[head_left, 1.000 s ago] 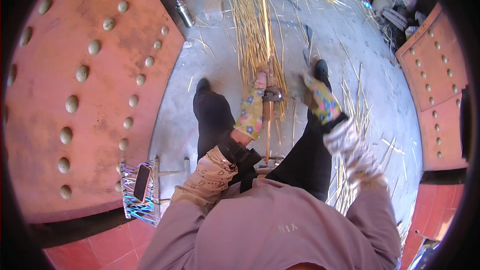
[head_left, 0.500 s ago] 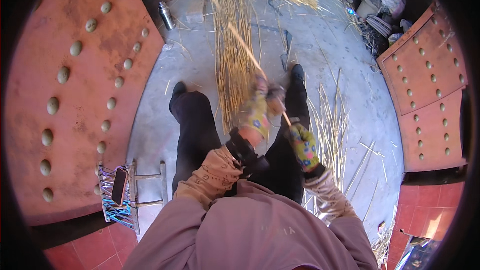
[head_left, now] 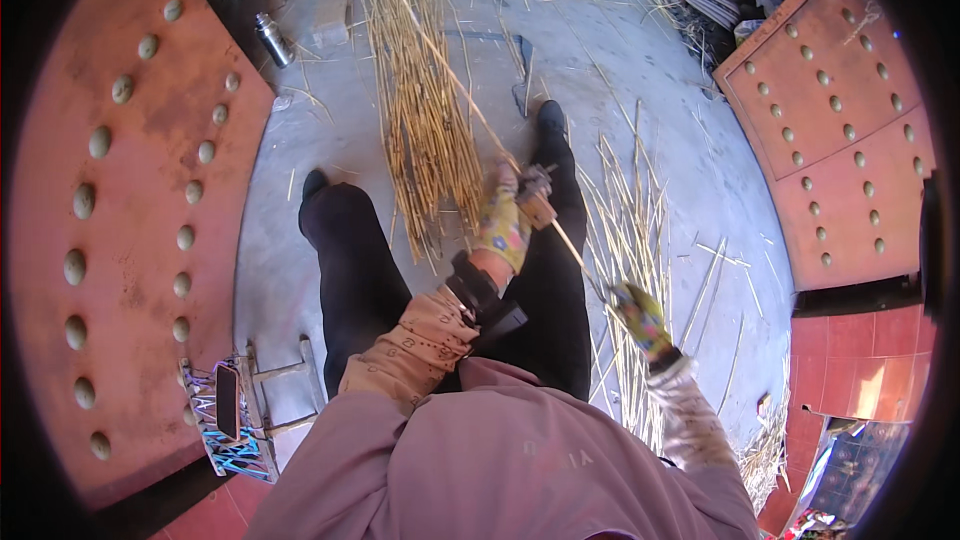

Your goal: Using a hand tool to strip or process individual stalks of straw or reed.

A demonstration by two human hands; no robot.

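A long pale stalk (head_left: 440, 57) runs slantwise from the far floor down between my hands. My left hand (head_left: 503, 220), in a flowered glove with bare fingertips, is closed around it just above my right thigh. Close against those fingers is a small brown block with grey metal parts (head_left: 537, 198); the stalk passes by or through it, I cannot tell which. Farther down and to the right, my right hand (head_left: 642, 320), gloved likewise, grips the stalk's near end. The right fingertips are partly hidden.
A thick bundle of brown stalks (head_left: 425, 140) lies on the floor between my feet. Paler stripped stalks (head_left: 640, 240) lie to my right. Studded red door panels (head_left: 140, 220) stand on both sides. At left is a small stool (head_left: 280, 375) with a phone (head_left: 228, 402); a metal flask (head_left: 272, 40) stands beyond.
My right hand has moved down and right, away from my left hand, with more stalk now showing between them. The whole view has shifted, so the surroundings sit farther left.
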